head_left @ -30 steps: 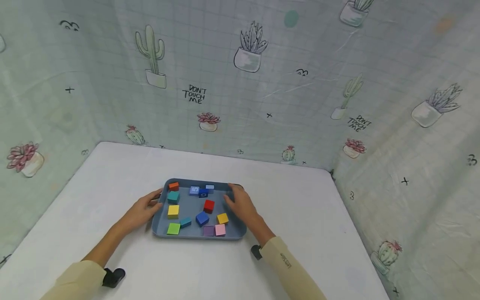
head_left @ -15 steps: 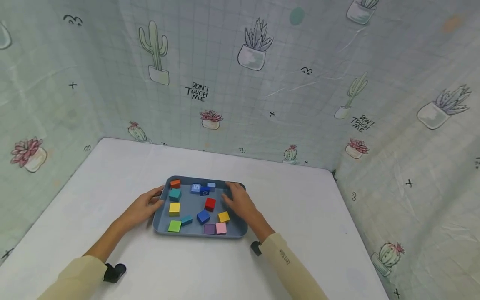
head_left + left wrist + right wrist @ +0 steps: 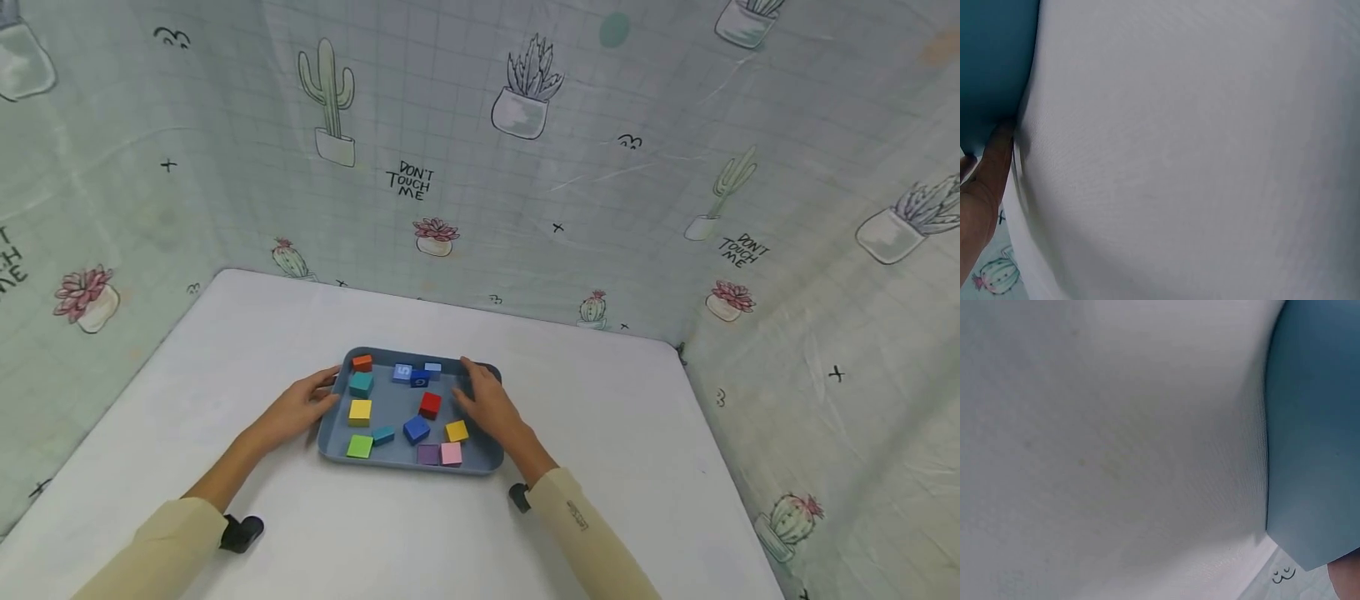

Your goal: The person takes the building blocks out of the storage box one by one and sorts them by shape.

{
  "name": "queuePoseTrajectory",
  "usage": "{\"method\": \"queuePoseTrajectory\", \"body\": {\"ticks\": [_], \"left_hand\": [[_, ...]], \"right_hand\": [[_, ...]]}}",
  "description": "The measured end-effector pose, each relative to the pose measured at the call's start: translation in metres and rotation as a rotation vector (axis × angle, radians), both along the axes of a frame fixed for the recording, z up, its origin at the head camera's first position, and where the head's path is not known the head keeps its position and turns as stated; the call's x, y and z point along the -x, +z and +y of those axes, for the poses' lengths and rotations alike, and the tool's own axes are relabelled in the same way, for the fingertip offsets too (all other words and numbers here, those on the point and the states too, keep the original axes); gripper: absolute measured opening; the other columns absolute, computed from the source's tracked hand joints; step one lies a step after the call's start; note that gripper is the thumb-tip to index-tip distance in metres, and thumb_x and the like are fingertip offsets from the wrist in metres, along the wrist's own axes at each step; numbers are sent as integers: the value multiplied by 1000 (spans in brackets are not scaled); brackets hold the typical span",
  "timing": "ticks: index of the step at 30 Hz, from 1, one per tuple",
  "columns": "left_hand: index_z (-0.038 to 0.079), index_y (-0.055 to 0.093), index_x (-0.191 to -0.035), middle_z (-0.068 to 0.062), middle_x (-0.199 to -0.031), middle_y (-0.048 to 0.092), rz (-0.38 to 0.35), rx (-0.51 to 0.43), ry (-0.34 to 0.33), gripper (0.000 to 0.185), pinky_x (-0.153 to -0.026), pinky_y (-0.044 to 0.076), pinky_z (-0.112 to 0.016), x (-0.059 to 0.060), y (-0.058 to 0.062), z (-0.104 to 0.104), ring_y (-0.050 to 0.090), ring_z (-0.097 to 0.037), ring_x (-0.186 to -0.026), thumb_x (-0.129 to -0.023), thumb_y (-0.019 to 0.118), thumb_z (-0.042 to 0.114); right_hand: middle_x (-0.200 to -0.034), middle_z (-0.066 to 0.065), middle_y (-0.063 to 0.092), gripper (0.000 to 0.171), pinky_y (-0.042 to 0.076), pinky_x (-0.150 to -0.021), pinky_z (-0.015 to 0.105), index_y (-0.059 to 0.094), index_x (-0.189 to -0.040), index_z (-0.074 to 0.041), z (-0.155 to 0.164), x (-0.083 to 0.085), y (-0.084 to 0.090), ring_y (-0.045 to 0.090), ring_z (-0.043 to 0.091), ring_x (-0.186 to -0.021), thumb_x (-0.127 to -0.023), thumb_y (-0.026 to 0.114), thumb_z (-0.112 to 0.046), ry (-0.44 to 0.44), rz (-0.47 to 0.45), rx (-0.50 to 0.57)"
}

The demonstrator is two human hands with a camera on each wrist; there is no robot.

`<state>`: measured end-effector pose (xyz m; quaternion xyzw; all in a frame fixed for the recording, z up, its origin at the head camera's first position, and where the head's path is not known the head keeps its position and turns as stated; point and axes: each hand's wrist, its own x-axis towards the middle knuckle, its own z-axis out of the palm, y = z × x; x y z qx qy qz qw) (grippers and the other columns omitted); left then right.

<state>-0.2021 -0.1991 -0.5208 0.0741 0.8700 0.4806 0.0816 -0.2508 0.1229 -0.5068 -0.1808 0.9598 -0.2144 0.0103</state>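
Gripping the tray [image 3: 393,408] on the counter [image 3: 420,533] by opposite ends, your left hand [image 3: 296,408] and right hand [image 3: 491,406] have their fingers around its walls. Your hold looks set, with the blocks [image 3: 360,412] spread inside; what remains, you cannot tell. Only the head view shows you the blocks; the left wrist view adds a fingertip [image 3: 1001,139] against the tray's outer wall.

White tabletop [image 3: 1116,437] — blue tray [image 3: 1313,425] at right, grip [image 3: 1347,576] partly visible below.
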Motion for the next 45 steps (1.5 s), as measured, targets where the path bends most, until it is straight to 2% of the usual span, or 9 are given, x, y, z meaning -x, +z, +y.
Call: {"method": "queuePoseTrajectory", "body": {"ticks": [10, 16, 25, 28, 31, 35, 38, 40, 45], "left_hand": [[-3, 26, -146, -30, -139, 37, -7, -6, 8, 58, -98, 40, -54, -1, 5, -3, 44, -45, -121, -98, 51, 18], [-2, 26, -146, -30, -137, 39, -21, -1, 1, 59, -98, 40, -54, -1, 5, -1, 45, -44, -121, -98, 51, 20], [-1, 25, -147, -31, -138, 38, -18, -5, 5, 59, -99, 39, -54, 1, 4, -1, 44, -44, -121, -98, 51, 20], [-1, 24, -147, -31, -138, 38, -26, -9, 2, 60, -99, 39, -54, 0, 3, -1, 43, -44, -122, -98, 51, 20], [-1, 25, -147, -31, -138, 38, -38, -22, 3, 60, -99, 38, -54, -2, 1, 0, 43, -45, -122, -98, 51, 20], [-1, 24, -147, -31, -139, 37, -49, -32, -1, 61, -99, 38, -54, -4, -2, 2, 42, -45, -123, -97, 52, 21], [-1, 25, -147, -30, -139, 37, -39, -10, 4, 60, -98, 39, -54, -5, -2, 0, 42, -45, -122, -98, 52, 21], [-1, 24, -147, -30, -139, 37, -31, 5, 9, 60, -98, 39, -55, -4, -2, 0, 42, -45, -123, -98, 51, 20], [-1, 24, -147, -30, -139, 37, -18, -3, 5, 59, -99, 37, -55, -2, 0, 1, 41, -45, -123, -98, 50, 19]], "right_hand": [[-138, 10, 47, 60, 43, -99, 36, 38, -143, -10, -6, 2, 0, 47, 22, -124, -92, 63, -26, 17, -1, -9], [-138, 9, 47, 61, 43, -98, 35, 36, -145, -13, -4, 3, 2, 47, 22, -124, -91, 64, -27, 11, -31, -28], [-137, 6, 48, 52, 41, -101, 36, 45, -139, -13, -5, 8, 19, 46, 20, -124, -92, 63, -25, 138, -129, -97], [-134, 5, 51, 49, 42, -100, 35, 48, -137, -11, -4, 5, 21, 48, 19, -122, -93, 62, -28, 188, -164, -113], [-125, 5, 57, 45, 46, -95, 31, 54, -131, -9, -1, 0, 24, 54, 18, -113, -92, 63, -30, 213, -199, -127], [-108, 3, 63, 40, 52, -81, 25, 61, -121, -9, 6, -9, 31, 59, 14, -94, -89, 66, -33, 179, -248, -154], [-104, 2, 64, 42, 53, -75, 24, 63, -117, -8, 6, -15, 35, 58, 12, -84, -88, 66, -38, 149, -279, -178], [-105, 4, 65, 46, 53, -74, 25, 63, -118, -7, 4, -19, 37, 57, 13, -81, -87, 66, -41, 137, -304, -190], [-111, 4, 64, 48, 54, -74, 27, 62, -120, -9, -2, -24, 38, 56, 13, -84, -88, 64, -44, 129, -295, -212]]}}
